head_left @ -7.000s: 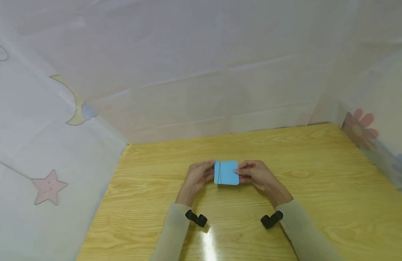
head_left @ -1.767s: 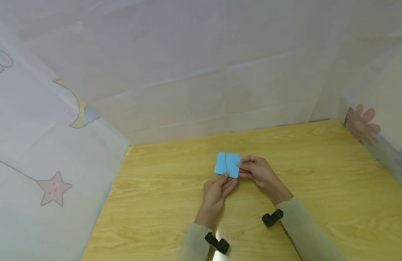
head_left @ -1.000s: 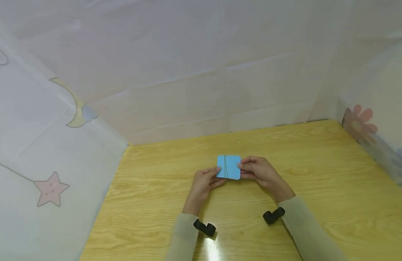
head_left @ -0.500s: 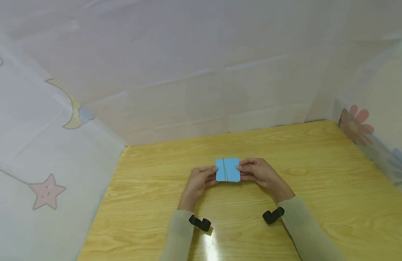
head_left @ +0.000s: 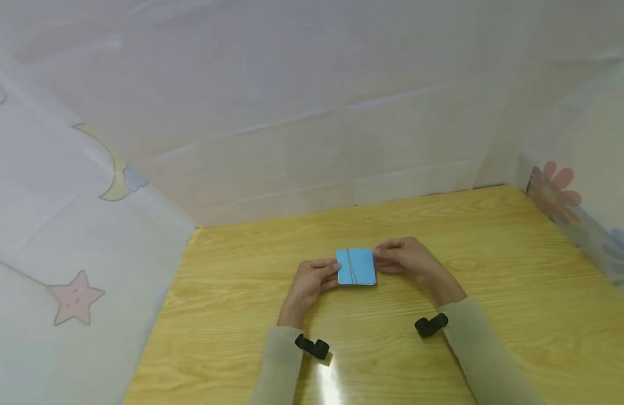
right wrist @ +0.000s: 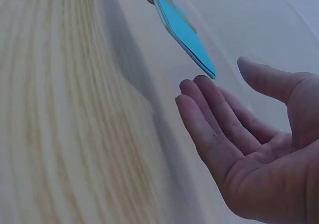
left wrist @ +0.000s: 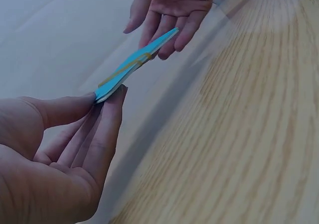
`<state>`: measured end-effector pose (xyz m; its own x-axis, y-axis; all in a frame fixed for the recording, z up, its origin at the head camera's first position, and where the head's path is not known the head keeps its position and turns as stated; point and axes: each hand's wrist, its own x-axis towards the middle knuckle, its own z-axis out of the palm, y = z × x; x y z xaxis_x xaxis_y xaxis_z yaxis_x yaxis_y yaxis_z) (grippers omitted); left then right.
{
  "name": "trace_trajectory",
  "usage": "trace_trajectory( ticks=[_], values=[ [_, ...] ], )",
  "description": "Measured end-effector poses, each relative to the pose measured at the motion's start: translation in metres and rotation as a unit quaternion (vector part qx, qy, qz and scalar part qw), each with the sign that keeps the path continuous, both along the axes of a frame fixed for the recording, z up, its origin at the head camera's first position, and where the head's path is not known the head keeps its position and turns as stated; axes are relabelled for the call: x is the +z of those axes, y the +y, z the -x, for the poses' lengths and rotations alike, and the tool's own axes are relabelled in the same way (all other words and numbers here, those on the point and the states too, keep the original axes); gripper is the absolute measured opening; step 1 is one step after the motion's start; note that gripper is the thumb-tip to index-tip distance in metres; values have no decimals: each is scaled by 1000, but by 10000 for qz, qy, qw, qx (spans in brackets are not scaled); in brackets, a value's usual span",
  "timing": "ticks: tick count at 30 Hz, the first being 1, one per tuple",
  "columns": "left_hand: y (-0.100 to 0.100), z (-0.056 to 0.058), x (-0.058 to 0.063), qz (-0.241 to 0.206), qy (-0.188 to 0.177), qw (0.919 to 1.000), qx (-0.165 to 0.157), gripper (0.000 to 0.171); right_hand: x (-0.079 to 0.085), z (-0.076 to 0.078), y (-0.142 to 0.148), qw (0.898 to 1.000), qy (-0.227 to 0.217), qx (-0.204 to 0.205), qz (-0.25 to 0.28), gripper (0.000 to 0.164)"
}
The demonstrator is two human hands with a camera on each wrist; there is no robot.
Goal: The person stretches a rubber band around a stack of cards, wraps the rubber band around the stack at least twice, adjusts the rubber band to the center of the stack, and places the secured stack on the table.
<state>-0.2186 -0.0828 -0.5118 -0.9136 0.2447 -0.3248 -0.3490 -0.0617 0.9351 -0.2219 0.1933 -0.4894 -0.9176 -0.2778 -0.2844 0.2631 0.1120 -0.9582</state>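
Observation:
A thin stack of light blue square cards (head_left: 363, 266) is held above the table, with a yellowish rubber band (left wrist: 130, 66) wound around it left of the middle. My left hand (head_left: 308, 283) pinches the stack's left edge, thumb on top and fingers underneath, as the left wrist view shows. At the opposite edge is my right hand (head_left: 412, 260); its thumb stands away from the cards. In the right wrist view its fingers (right wrist: 219, 117) are extended palm-up, tips just below the stack's corner.
The wooden table (head_left: 230, 315) extends around both hands. Pale fabric walls (head_left: 271, 112) rise at its back and sides, printed with a star (head_left: 76, 298), a moon and flowers. Each wrist carries a black camera (head_left: 431, 325).
The left hand went to the near edge, then back to the left edge. The band sits nearer the stack's middle than before. The right hand has let go and shifted slightly away.

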Motion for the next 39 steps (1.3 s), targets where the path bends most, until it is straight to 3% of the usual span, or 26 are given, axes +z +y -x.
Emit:
trace_trajectory(
  ticks=[5,11,14,19,23,30,39],
  values=[
    [3,1,-2,16,-43,9999,-139,34,11,13,0,9966,369,256,-698,47],
    [5,0,-4,-2,-140,9996,-255,34,21,34,-7,9809,855,812,-1547,44],
    [5,0,-2,-44,-142,9997,-185,33,25,46,-15,9652,1170,1314,-1934,39],
    [3,1,0,42,-96,9997,-219,32,31,63,-30,9259,1717,2243,-2509,31],
    [0,0,0,99,-74,9993,-351,31,34,74,-39,9089,1886,2664,-2594,25],
    [-2,-2,-3,73,39,9986,-527,33,34,87,-48,9133,1633,2958,-2276,17],
    [-4,-3,-2,68,78,9985,-535,31,28,88,-55,9074,1515,3231,-2221,32]
  ],
)
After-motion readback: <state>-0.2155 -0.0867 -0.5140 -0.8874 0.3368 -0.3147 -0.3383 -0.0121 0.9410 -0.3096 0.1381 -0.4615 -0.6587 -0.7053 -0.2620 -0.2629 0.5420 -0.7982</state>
